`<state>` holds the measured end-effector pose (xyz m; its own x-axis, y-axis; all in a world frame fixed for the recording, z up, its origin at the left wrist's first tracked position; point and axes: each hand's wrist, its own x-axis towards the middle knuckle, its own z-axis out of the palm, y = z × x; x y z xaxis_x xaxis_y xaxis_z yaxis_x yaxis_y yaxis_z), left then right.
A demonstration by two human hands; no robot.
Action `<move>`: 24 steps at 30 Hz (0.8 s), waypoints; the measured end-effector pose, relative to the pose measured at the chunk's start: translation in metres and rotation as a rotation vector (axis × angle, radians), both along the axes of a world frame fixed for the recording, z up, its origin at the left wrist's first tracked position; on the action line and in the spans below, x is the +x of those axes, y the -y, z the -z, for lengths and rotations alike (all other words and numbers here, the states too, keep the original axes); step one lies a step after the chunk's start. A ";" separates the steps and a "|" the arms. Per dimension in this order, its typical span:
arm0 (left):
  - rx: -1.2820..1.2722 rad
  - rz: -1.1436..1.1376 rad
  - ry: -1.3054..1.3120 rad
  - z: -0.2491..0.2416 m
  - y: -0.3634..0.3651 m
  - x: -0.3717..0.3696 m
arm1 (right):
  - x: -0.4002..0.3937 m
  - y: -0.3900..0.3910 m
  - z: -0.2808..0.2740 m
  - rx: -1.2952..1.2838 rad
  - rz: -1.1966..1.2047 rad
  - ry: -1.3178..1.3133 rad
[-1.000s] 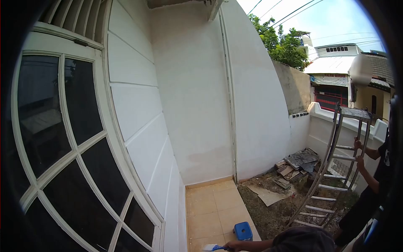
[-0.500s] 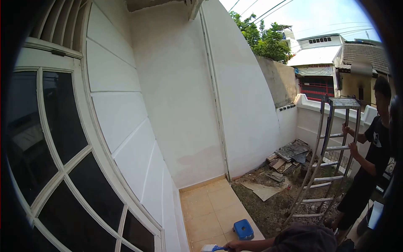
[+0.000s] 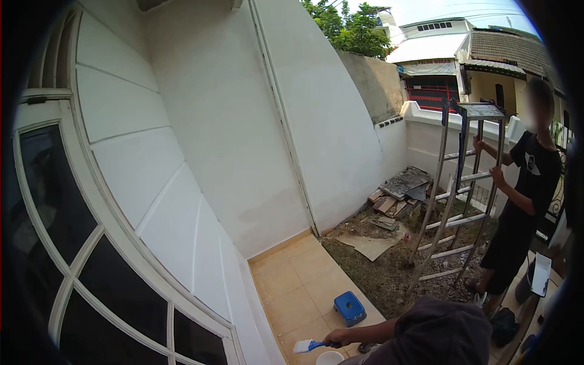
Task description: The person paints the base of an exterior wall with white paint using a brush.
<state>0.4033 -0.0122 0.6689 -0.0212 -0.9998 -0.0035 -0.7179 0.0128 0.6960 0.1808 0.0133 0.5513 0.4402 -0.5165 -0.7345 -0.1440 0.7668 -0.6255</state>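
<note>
My right hand [image 3: 336, 337] is closed around the blue handle of a paintbrush [image 3: 302, 346], whose pale bristles point left. The arm reaches in from the lower right, in a dark sleeve. Just below the hand, a white bucket [image 3: 330, 358] shows at the bottom edge, with most of it cut off. A blue plastic stool [image 3: 349, 308] stands on the tiles beyond the hand. My left hand is out of view.
White walls [image 3: 225, 140] and a paned door [image 3: 115, 286] border the tiled floor [image 3: 292, 286]. At right, a person [image 3: 532, 164] grips a metal stepladder [image 3: 459, 201]. Scrap boards [image 3: 395, 191] lie on the soil, and a white tray [image 3: 541, 275] sits far right.
The view has shifted, bringing the brush, my right hand and the bucket further into frame. The brush is still in my right hand, and the other person still holds the ladder.
</note>
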 end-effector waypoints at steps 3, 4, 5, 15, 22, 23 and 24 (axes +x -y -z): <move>0.007 -0.010 -0.004 0.002 -0.001 0.003 | 0.000 0.003 -0.002 0.040 -0.002 0.053; 0.007 -0.012 -0.005 0.001 -0.002 0.003 | 0.001 0.004 0.007 0.052 -0.011 0.080; 0.007 -0.019 -0.010 0.000 -0.002 0.004 | 0.004 0.004 0.016 0.061 -0.025 0.103; 0.024 -0.091 -0.042 0.005 -0.003 0.009 | -0.009 0.017 0.020 -0.690 -0.411 0.060; 0.032 -0.095 -0.034 0.004 0.001 0.014 | 0.000 0.027 0.014 -0.373 -0.280 0.079; 0.034 -0.099 -0.037 0.003 0.002 0.014 | 0.002 0.032 0.022 -0.220 -0.179 0.181; 0.033 -0.100 -0.036 0.003 0.002 0.015 | 0.003 0.036 0.038 -0.067 -0.078 0.282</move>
